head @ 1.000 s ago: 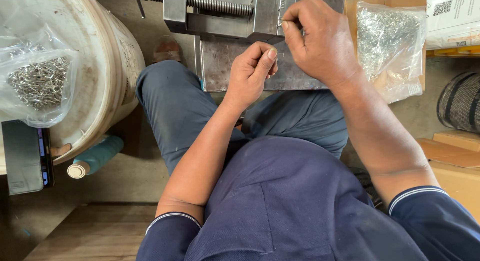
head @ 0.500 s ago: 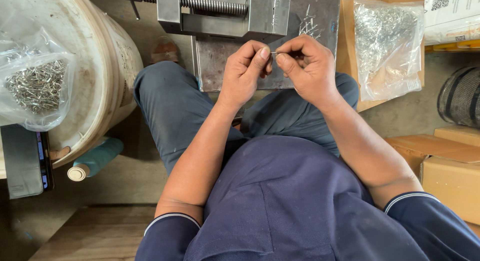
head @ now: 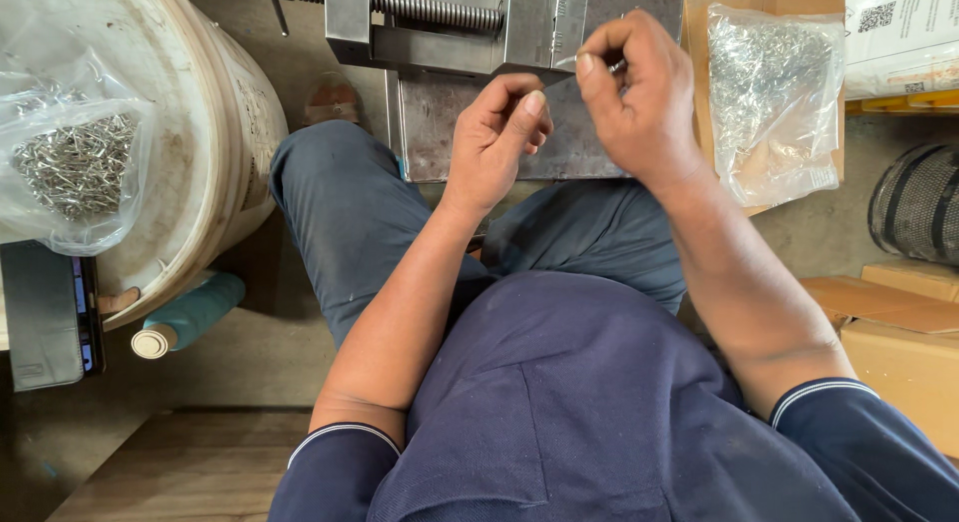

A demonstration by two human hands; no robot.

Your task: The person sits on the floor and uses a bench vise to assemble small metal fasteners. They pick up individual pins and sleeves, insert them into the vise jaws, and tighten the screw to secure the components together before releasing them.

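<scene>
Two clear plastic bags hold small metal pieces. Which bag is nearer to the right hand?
The bag on the cardboard box, just beyond the right hand. The other bag rests on the white bucket, far across past the left hand.

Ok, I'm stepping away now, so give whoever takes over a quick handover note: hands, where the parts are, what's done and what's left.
Right hand: raised in front of the metal vise, pinching a small metal piece at its fingertips.
Left hand: loosely curled beside it, seemingly empty, over the steel plate.
Parts: one clear bag of small metal pieces on the right, leaning on a cardboard box; another bag on the white bucket at left.
Done: one piece in hand.
Left: both bags look well filled; no finished count visible.
</scene>
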